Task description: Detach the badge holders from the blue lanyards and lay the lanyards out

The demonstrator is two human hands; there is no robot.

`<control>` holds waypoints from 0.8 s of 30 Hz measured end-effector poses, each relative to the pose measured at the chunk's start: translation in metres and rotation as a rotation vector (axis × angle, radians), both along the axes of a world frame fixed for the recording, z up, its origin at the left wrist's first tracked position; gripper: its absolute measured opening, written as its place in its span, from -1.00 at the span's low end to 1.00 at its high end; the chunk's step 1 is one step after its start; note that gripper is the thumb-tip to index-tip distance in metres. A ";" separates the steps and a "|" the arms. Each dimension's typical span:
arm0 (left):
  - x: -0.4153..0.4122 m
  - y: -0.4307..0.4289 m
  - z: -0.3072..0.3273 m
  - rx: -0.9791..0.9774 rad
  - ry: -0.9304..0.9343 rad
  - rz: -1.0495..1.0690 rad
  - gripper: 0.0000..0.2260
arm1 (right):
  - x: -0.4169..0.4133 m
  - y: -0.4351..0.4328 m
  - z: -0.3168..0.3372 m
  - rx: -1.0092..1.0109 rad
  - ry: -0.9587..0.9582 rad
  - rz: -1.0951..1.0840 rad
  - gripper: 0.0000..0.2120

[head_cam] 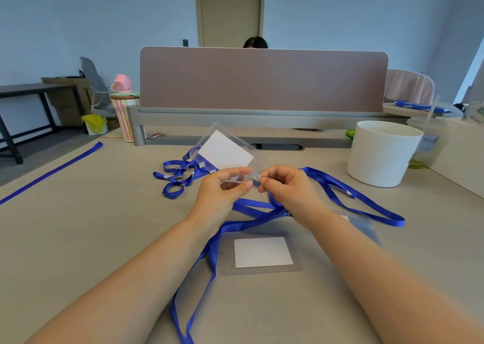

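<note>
pinching a raised clear badge holder point(227, 151) in both hands' grip over a beige desk point(78, 225), blue wall point(91, 16) behind.

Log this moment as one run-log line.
left hand: grips holder | right hand: pinches its clip end | lanyard: on table | step: detaching

Two bare forearms reach in from the lower corners, uncovered as far as the picture's edge: no sleeve or cuff shows on either. The left hand point(222, 189) and the right hand point(288, 186) wear no gloves. No ring, watch or band is visible on fingers or wrists. The fingernails look short and unpainted.
</note>
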State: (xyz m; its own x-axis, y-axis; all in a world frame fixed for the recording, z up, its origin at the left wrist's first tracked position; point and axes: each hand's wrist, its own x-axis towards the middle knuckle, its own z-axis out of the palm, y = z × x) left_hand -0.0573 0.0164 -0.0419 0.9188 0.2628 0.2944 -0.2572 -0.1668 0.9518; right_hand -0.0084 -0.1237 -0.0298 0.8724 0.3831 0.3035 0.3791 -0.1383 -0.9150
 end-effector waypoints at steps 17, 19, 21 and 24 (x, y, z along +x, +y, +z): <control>0.008 0.004 -0.006 0.136 0.061 0.295 -0.74 | 0.002 0.003 -0.004 0.095 0.035 0.060 -0.81; 0.005 0.006 -0.005 0.349 -0.164 0.325 -0.81 | 0.002 0.004 -0.006 0.083 0.023 0.063 -0.80; 0.003 0.008 -0.005 0.529 -0.357 0.289 -0.85 | 0.003 0.004 -0.007 0.078 0.023 0.068 -0.80; 0.003 0.010 -0.005 0.702 -0.428 0.293 -0.83 | 0.006 0.002 -0.008 0.091 0.045 0.073 -0.86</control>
State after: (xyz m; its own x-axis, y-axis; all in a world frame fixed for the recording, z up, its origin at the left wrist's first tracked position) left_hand -0.0547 0.0267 -0.0466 0.6158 0.0996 0.7816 -0.4243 -0.7940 0.4354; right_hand -0.0027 -0.1220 -0.0381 0.8568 0.4187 0.3009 0.3432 -0.0274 -0.9389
